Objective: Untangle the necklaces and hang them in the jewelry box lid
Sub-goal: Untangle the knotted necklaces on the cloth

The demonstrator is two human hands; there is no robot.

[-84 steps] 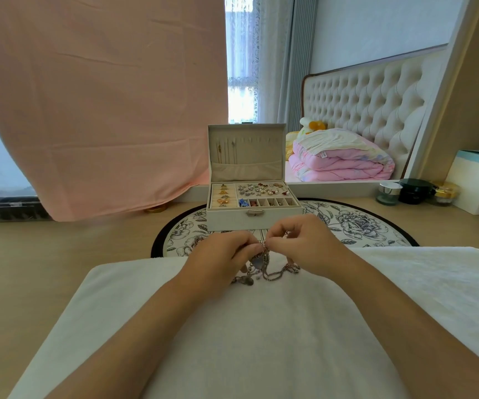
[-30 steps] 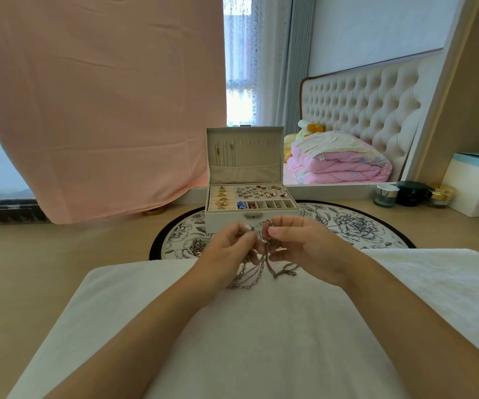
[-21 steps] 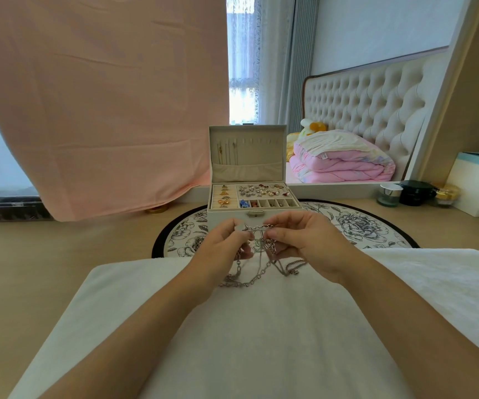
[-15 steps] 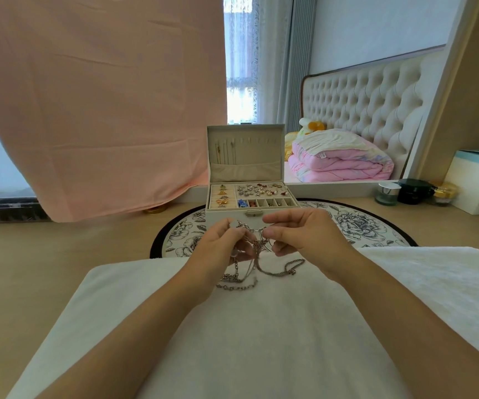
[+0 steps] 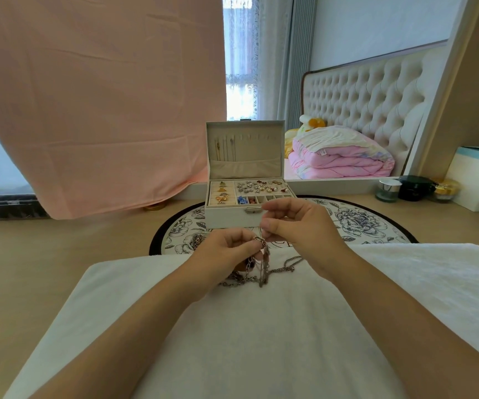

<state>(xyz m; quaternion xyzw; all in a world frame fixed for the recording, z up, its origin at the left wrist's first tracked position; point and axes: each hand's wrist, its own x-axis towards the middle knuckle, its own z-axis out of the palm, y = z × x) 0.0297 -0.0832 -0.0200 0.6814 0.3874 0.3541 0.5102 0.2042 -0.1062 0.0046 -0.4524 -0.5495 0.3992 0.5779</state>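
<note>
Inspecting, we find our left hand [image 5: 226, 251] pinching the tangled necklaces [image 5: 261, 269] above the towel [image 5: 261, 341], our right hand [image 5: 298, 226] curled beside them, grip not discernible.

Shiny metal necklaces [image 5: 257, 269] (chain links); matt white cloth [image 5: 261, 341].

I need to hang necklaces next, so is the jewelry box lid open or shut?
Open. The jewelry box lid stands upright behind the compartments, its lined inside and pocket facing the camera.
</note>
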